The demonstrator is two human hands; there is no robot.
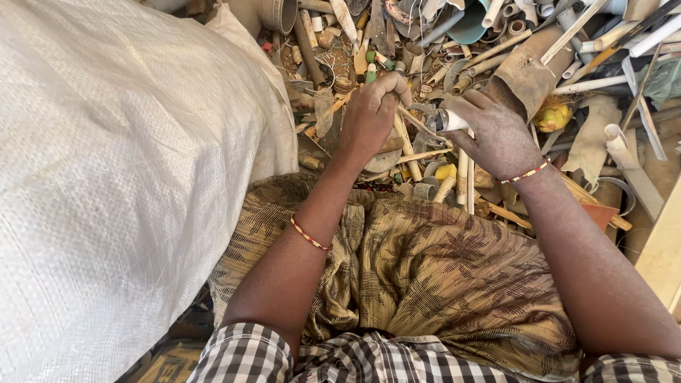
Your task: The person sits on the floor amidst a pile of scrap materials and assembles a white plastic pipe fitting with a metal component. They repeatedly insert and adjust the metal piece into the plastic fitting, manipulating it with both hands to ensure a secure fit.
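Sitting with patterned cloth (440, 284) over my lap at bottom centre | white woven sack (120, 177) fills the left | left hand (372, 113) pinching a thin stick (418, 124), right hand (496, 135) gripping a short white pipe piece (450, 122), mid-frame | scrap pipe pile (539, 42) across the top

The ground (656, 177) before me is buried in scrap: white pipe offcuts (618, 142), wooden sticks (408, 145), a rusty brown tube (528, 71). A big white woven sack (120, 177) sits at my left.
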